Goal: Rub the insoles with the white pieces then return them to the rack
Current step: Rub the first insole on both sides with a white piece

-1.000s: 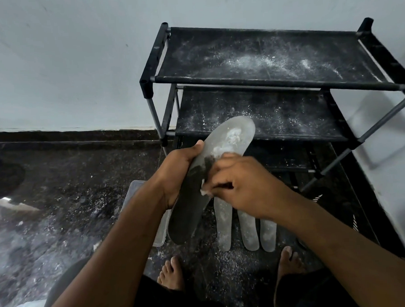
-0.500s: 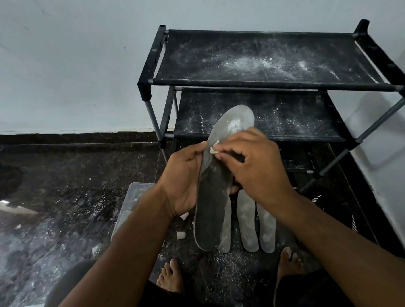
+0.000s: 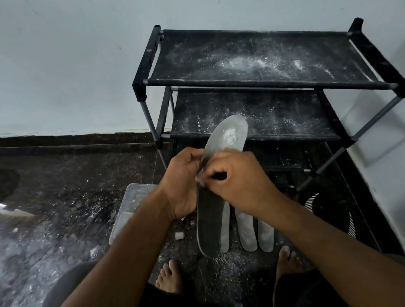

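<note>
Pale wall (image 3: 65,66) filled the upper half of the head view, meeting a dark speckled floor (image 3: 67,205) dusted with white powder. At about one o'clock from the hands stood the black rack (image 3: 258,80), its top and middle shelves both streaked with powder. Near the centre of the view the left hand (image 3: 182,184) gripped a dark insole (image 3: 211,211) by its left edge, fingers curled around it, with the insole standing nearly upright: its powder-whitened end pointed toward twelve o'clock in front of the middle shelf and its dark end hung toward six o'clock. The right hand (image 3: 235,177) lay across the insole's middle with its fingers curled tight, pinching a small white piece (image 3: 199,179) against the surface; only a sliver of that piece showed at the fingertips. Behind the held insole, toward five o'clock, three pale insoles (image 3: 245,230) lay side by side on the floor. At eight o'clock from the hands sat a clear plastic container (image 3: 131,202), and another white piece (image 3: 179,235) lay on the floor just beside it. Two bare feet (image 3: 169,276) showed at the bottom.
</note>
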Action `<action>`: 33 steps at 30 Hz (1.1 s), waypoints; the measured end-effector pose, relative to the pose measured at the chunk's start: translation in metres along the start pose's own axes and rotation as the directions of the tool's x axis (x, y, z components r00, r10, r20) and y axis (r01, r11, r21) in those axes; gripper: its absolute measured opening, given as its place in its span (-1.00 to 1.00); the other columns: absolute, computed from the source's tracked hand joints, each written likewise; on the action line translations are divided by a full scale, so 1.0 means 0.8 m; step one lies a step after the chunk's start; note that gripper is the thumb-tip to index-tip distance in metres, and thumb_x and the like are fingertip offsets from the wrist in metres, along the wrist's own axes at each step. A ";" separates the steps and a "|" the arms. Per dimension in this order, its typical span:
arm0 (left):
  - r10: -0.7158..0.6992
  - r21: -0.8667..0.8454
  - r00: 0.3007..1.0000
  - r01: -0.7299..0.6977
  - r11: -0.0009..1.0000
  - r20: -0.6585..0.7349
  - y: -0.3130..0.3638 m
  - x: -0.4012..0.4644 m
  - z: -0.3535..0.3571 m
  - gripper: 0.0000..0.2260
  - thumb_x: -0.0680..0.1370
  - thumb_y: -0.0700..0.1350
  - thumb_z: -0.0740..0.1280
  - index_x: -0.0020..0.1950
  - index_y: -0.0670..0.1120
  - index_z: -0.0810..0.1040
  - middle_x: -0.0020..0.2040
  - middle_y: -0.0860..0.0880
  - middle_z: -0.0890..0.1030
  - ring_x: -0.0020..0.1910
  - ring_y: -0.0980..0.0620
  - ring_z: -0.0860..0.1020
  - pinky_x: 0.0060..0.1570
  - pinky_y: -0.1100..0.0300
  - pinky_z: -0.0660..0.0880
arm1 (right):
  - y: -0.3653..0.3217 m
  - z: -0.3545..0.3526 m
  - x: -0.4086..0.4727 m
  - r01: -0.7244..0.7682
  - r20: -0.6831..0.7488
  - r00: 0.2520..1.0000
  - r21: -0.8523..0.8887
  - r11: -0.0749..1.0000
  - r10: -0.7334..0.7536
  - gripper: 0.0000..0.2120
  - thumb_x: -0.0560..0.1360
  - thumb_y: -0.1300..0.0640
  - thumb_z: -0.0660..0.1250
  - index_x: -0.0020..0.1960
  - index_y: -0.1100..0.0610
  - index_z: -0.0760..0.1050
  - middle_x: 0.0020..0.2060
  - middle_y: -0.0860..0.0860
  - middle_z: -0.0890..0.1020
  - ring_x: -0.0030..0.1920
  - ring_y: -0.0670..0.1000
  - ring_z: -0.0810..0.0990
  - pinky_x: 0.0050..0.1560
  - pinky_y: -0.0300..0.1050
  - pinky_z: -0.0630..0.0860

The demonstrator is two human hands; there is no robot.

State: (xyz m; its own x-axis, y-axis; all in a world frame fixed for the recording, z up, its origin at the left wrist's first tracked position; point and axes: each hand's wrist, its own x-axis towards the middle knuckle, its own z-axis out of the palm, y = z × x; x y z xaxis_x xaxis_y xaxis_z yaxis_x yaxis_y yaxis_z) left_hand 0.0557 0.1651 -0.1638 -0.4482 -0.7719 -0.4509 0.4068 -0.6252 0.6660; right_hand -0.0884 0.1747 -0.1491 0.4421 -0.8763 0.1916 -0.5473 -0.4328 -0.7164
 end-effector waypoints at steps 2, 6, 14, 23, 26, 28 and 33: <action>0.011 0.006 1.000 -0.011 1.000 -0.005 0.001 0.000 -0.003 -0.58 0.64 0.05 0.08 -0.13 -0.20 0.57 -0.23 -0.15 0.53 -0.27 -0.03 0.58 -0.19 0.15 0.56 | -0.005 -0.006 -0.004 -0.056 0.080 0.996 0.152 0.987 0.045 -0.95 0.40 0.18 0.54 -0.14 0.09 0.71 -0.21 -0.10 0.66 -0.16 -0.15 0.62 -0.10 -0.23 0.58; 0.001 0.005 0.999 -0.001 1.000 0.049 0.003 0.002 -0.006 -0.50 0.64 0.08 0.02 0.04 -0.16 0.68 -0.06 -0.18 0.61 -0.09 -0.12 0.57 0.07 -0.11 0.51 | 0.006 -0.019 0.004 -0.007 -0.244 0.970 0.012 1.000 0.009 -0.92 0.42 0.19 0.51 -0.08 0.09 0.70 -0.17 -0.11 0.66 -0.09 -0.14 0.56 -0.03 -0.17 0.56; 0.023 -0.028 0.999 -0.023 0.999 0.023 0.003 0.003 -0.008 -0.48 0.66 0.06 0.04 -0.12 -0.18 0.70 -0.20 -0.15 0.64 -0.23 -0.05 0.64 -0.14 0.08 0.63 | -0.001 -0.012 -0.001 -0.017 -0.010 1.000 0.140 0.990 0.018 -0.92 0.41 0.18 0.52 -0.10 0.08 0.71 -0.20 -0.09 0.67 -0.16 -0.12 0.62 -0.09 -0.06 0.61; -0.011 -0.037 1.000 0.011 0.999 -0.006 0.000 0.007 -0.012 -0.56 0.64 0.06 0.06 -0.11 -0.18 0.59 -0.23 -0.13 0.55 -0.23 -0.04 0.57 -0.17 0.11 0.56 | -0.002 -0.005 -0.001 -0.013 0.070 0.998 0.103 0.995 0.006 -0.92 0.40 0.14 0.54 -0.10 0.04 0.71 -0.20 -0.12 0.67 -0.14 -0.15 0.61 -0.07 -0.15 0.59; -0.007 -0.026 0.998 0.009 1.000 0.068 0.002 0.007 -0.014 -0.51 0.64 0.09 0.02 0.06 -0.17 0.66 -0.05 -0.17 0.61 -0.09 -0.10 0.60 0.07 -0.09 0.52 | 0.003 -0.018 0.005 -0.034 -0.161 0.986 0.060 0.998 0.043 -0.88 0.43 0.13 0.50 -0.03 0.07 0.68 -0.18 -0.08 0.63 -0.15 -0.14 0.57 -0.14 -0.27 0.55; -0.029 -0.016 0.996 0.031 0.999 0.081 0.001 0.004 -0.011 -0.52 0.64 0.10 0.01 0.10 -0.14 0.65 0.00 -0.17 0.61 -0.06 -0.10 0.61 0.13 -0.16 0.47 | 0.010 -0.020 0.010 -0.072 -0.270 0.961 -0.033 0.997 0.060 -0.76 0.44 0.16 0.49 0.11 0.10 0.65 -0.14 -0.06 0.63 -0.09 -0.11 0.51 -0.01 -0.19 0.52; -0.026 -0.010 0.995 0.027 1.000 0.095 0.003 0.000 0.000 -0.57 0.62 0.08 0.10 0.10 -0.20 0.62 -0.13 -0.18 0.61 -0.17 -0.09 0.61 -0.11 0.01 0.60 | 0.012 -0.005 0.003 0.075 0.018 0.997 -0.091 0.993 -0.074 -0.85 0.47 0.17 0.47 0.02 0.06 0.70 -0.14 -0.08 0.62 -0.02 -0.08 0.49 0.00 -0.06 0.53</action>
State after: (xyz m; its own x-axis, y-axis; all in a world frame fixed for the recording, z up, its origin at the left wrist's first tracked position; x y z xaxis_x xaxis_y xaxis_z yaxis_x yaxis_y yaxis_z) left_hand 0.0567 0.1639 -0.1622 -0.5320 -0.7410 -0.4097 0.4026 -0.6470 0.6475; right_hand -0.0956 0.1678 -0.1531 0.4944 -0.8378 0.2318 -0.5750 -0.5152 -0.6355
